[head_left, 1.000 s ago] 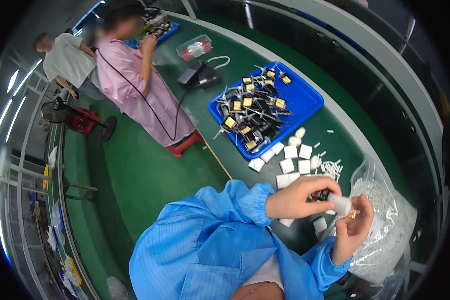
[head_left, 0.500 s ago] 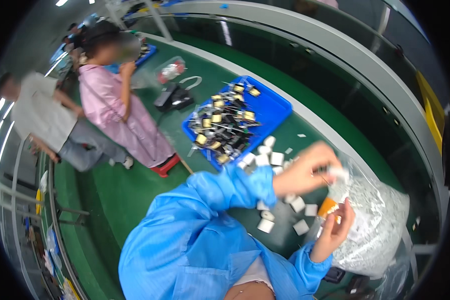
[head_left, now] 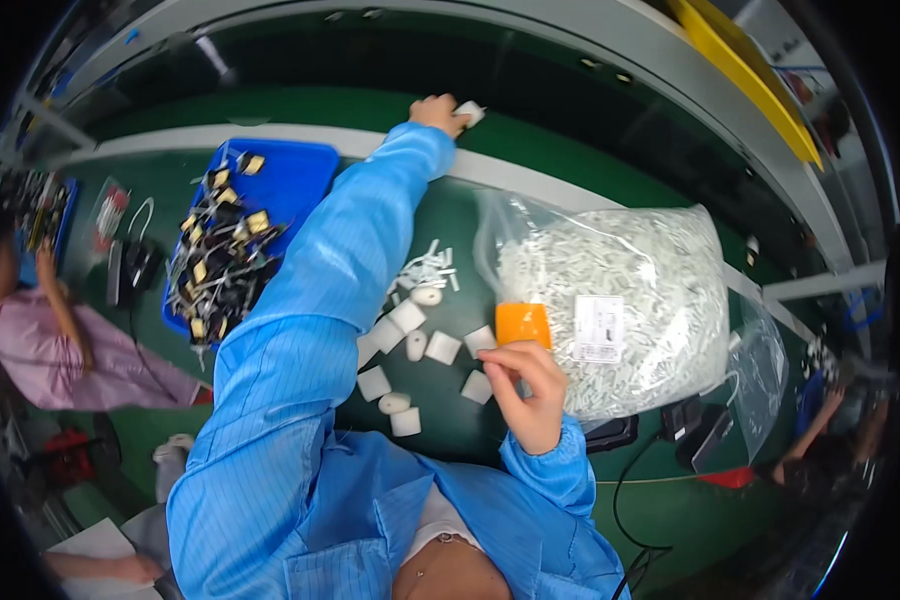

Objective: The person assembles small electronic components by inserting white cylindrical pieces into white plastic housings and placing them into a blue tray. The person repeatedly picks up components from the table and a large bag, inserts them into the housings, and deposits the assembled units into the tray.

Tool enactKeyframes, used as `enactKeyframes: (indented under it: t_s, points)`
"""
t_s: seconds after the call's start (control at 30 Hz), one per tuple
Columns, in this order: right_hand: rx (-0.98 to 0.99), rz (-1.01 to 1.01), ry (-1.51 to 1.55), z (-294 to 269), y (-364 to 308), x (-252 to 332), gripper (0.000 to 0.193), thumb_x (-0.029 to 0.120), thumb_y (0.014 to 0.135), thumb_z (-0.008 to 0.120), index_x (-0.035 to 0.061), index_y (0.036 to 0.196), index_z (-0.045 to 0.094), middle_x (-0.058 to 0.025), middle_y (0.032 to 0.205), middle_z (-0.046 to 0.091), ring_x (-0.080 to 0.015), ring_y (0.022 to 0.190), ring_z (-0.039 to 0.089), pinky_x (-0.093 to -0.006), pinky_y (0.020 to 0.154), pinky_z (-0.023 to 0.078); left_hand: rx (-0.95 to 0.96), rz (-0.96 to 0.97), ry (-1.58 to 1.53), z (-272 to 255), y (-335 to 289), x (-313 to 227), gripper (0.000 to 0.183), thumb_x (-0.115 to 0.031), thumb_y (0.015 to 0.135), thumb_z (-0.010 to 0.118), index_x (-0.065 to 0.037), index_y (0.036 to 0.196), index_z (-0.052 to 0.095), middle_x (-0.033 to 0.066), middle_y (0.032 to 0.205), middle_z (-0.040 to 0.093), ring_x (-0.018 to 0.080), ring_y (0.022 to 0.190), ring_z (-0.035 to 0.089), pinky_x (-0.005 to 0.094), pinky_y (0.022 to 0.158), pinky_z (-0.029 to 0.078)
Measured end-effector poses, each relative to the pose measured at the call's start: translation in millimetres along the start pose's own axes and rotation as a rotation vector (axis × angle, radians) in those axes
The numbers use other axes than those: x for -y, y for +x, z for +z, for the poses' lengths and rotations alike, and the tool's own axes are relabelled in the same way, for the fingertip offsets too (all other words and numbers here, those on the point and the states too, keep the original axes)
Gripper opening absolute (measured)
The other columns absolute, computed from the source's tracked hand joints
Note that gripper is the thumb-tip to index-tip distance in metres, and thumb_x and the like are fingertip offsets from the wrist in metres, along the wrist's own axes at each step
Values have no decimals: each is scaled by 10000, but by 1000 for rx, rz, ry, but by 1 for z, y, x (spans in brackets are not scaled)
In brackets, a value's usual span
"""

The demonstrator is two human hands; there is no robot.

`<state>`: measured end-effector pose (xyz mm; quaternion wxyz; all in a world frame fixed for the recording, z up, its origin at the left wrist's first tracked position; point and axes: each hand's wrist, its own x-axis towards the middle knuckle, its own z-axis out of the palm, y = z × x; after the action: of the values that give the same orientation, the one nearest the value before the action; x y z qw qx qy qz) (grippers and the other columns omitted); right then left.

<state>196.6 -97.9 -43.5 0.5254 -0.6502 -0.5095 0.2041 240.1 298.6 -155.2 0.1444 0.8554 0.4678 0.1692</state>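
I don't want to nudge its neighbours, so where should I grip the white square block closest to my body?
Probably pinch that white square block by its left and right edges, coming from above right: those straight edges look free, while a rounded white piece crowds its far edge.

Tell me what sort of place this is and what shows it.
Most likely a factory assembly line for small electrical parts: a blue tray heaped with small components, a large clear bag of little white pieces, and a co-worker in pink beside the same green bench.
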Motion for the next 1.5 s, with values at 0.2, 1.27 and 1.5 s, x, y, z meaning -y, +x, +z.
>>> enactKeyframes:
  t_s: [0.2,1.27,1.5]
  points:
    - [61,-10,-35,8,-2,-4,155,-63,737,613,13,866,653,-76,799,581,-139,627,566,-230,501,444,23,201,430,-121,-79,0,535,-199,770,619,-175,1257,400,68,1133,529,282,1039,531,422,759,488]
    - [433,-663,-869,134,199,-85,198,15,699,542,68,878,609,-106,877,610,-330,802,584,-393,702,484,202,-99,-1775,-222,-317,77,382,-33,855,449,-62,1220,342,245,1098,515,338,913,609,305,666,570]
    - [341,-405,-568,112,174,-45,175,40,695,547,48,838,647,-114,825,622,-284,742,606,-347,668,499,157,-130,-1730,-205,-359,45,539,-184,757,693,-62,1173,373,188,1053,584,252,864,624,244,543,542]
